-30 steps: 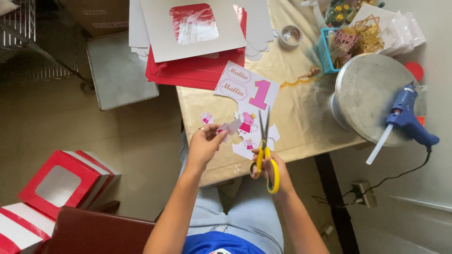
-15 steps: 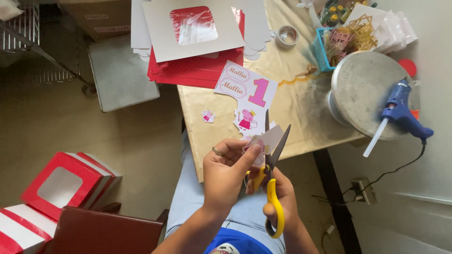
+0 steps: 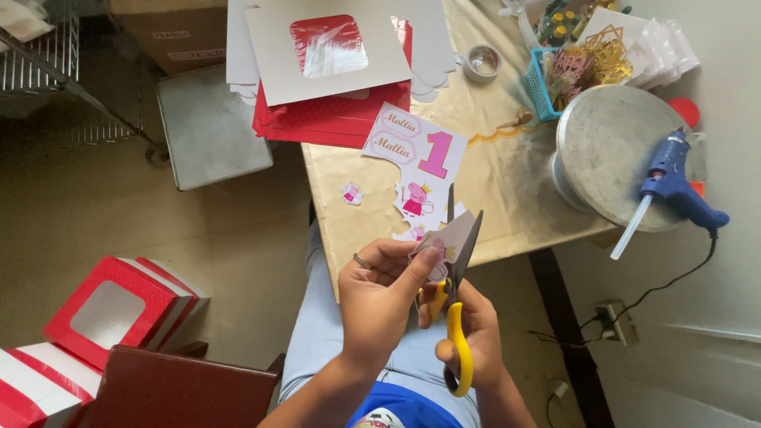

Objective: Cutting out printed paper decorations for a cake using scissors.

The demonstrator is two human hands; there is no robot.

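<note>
The left hand [image 3: 380, 297] pinched a small paper cut-out [image 3: 445, 246] between thumb and fingers, clamped on its lower edge, while the right hand [image 3: 468, 333] gripped the yellow-handled scissors [image 3: 458, 317] with fingers closed through the loops and the blades parted around the paper's far side. To cut such a small piece cleanly, the better way — as a judgement — was to feed the paper into the blades by turning the pinching hand, keeping the scissors nearly fixed and taking short bites close to the pink figure's outline. The cut-out sat just above the pinch, touching the blades, held over the lap at the near edge of the table [image 3: 507, 174]. Both wrists were drawn in close together, the left forearm rising from below, its palm turned toward the scissors; the right hand lay under and slightly behind the pinch. Beyond the grip lay a printed sheet [image 3: 416, 150] — and, well apart to the right, a blue glue gun [image 3: 674, 186].
</note>
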